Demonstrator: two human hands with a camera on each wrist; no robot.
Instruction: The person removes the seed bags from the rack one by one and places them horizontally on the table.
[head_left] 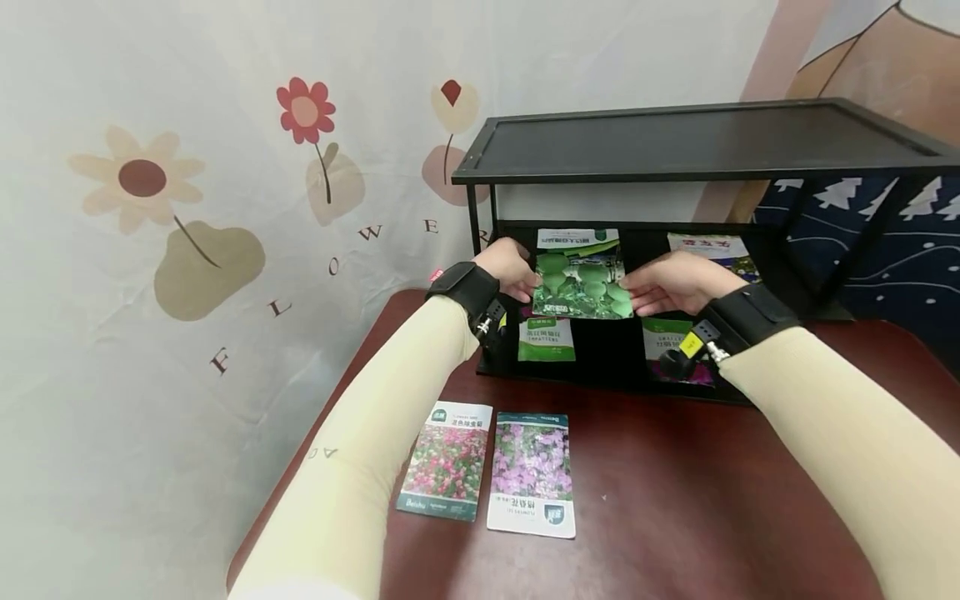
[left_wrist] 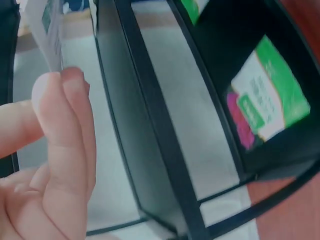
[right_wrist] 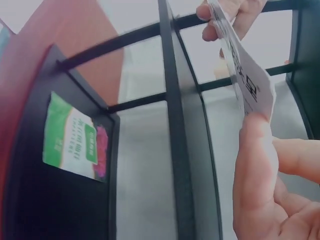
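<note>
Both hands hold a green seed packet (head_left: 583, 287) by its opposite side edges, inside the black two-tier rack (head_left: 705, 146). My left hand (head_left: 510, 267) pinches the left edge between thumb and fingers, and my right hand (head_left: 673, 282) pinches the right edge. Seen edge-on, the packet (right_wrist: 250, 80) runs between the two hands in the right wrist view. Its pale side (left_wrist: 47, 30) rises from the left fingertips in the left wrist view. Below it on the lower shelf lies a green-and-white packet (head_left: 546, 340), its upper part covered in the head view.
Another green-and-white packet (head_left: 666, 337) lies on the lower shelf by the right wrist, and a white-topped packet (head_left: 712, 247) lies farther back. Two flower seed packets, one red (head_left: 446, 462) and one purple (head_left: 531, 475), lie on the red-brown table (head_left: 660, 500). Rack posts (head_left: 474, 221) stand beside the hands.
</note>
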